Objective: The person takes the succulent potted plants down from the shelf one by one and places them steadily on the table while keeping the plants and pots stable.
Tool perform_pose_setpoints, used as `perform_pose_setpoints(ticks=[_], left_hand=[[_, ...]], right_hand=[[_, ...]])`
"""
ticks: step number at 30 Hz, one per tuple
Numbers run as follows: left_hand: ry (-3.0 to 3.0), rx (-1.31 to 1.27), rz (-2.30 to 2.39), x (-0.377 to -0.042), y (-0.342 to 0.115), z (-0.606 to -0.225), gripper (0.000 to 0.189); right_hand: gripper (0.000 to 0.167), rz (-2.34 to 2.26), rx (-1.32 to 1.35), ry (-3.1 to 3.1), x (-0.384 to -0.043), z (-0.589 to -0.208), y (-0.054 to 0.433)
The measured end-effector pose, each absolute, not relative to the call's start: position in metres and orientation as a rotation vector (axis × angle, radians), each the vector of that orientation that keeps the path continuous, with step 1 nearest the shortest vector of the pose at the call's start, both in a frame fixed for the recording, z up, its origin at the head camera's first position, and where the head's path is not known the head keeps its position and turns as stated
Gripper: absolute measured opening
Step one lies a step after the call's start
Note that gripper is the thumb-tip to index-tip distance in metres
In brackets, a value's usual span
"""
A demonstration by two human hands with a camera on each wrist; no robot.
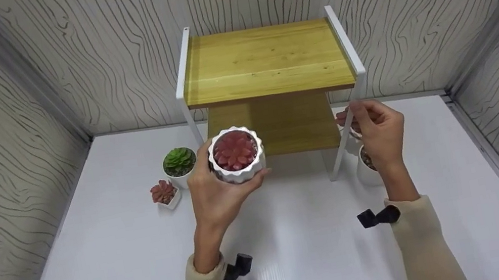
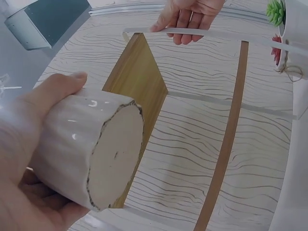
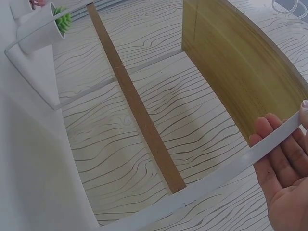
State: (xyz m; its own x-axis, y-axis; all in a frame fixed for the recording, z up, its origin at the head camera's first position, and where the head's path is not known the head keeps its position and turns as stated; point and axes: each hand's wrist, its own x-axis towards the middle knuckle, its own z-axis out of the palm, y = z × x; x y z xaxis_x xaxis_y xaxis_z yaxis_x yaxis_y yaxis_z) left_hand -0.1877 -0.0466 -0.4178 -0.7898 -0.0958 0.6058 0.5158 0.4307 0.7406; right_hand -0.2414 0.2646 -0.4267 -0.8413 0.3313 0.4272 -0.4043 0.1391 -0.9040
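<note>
My left hand (image 1: 218, 194) grips a potted red succulent (image 1: 234, 150), thumb and fingers curled round its white scalloped pot. In the left wrist view the pot (image 2: 67, 139) is tilted, its flat base facing the shelf. The pot is held up in front of a two-tier shelf with a wooden top board (image 1: 266, 60), a lower board (image 1: 298, 126) and white side frames. On the shelf's right side, my right hand (image 1: 384, 131) pinches the upright front bar (image 3: 236, 163) of the frame. Its thumb lies on one side, its fingers on the other.
Left of the shelf stand a green succulent (image 1: 179, 160) in a white pot and a small red succulent (image 1: 164, 192) in a square pot. A white pot (image 1: 367, 173) sits on the right, partly hidden by my wrist. Wood-patterned panels (image 1: 121, 54) enclose the white table (image 1: 113, 266).
</note>
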Motion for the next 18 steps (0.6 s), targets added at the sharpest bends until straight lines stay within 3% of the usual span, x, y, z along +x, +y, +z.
perform_pose_setpoints(ticks=[18], left_hand=[[-2.232, -0.377, -1.357, -0.184, -0.09, -0.439, 0.093]], right_hand=[[0.023, 1.798, 0.057, -1.866, -0.24, -0.427, 0.264]])
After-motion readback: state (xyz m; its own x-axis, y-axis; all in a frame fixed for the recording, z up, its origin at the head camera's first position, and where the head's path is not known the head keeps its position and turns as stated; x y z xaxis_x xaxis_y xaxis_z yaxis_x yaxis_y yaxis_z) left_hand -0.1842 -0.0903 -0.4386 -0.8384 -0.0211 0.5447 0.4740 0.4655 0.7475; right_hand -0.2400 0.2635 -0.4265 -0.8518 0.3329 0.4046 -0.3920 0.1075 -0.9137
